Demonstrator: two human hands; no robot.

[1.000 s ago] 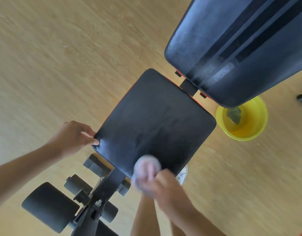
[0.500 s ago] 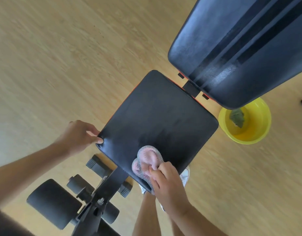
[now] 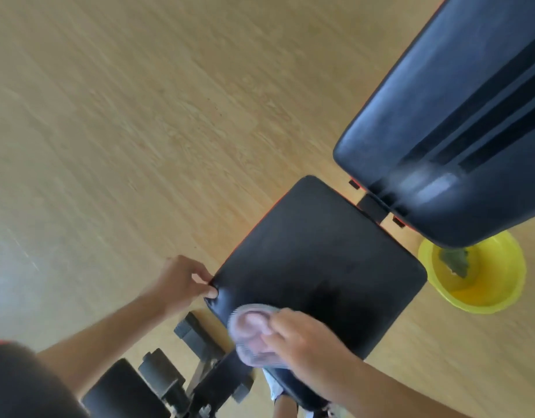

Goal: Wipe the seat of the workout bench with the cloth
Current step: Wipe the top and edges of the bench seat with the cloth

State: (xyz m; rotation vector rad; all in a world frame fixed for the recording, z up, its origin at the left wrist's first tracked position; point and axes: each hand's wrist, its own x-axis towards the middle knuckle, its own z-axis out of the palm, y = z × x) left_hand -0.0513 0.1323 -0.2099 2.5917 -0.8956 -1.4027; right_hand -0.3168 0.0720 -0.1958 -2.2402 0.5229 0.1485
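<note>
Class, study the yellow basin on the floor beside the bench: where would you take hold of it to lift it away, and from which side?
Grip the yellow basin by its rim on the open floor side, away from the bench. The backrest overhangs its far edge, blocking a reach from there. Something dark lies inside and there may be liquid, so two hands on opposite rim points would probably keep it level.

- The floor is light wood with long streaky lines in it.
- A pale, shiny patch of light lies on the floor at the left side.
- A yellow bowl sits on the floor on the right.
- Something green and crumpled lies inside the bowl.
- The big dark backrest hides the bowl's top edge.
</note>
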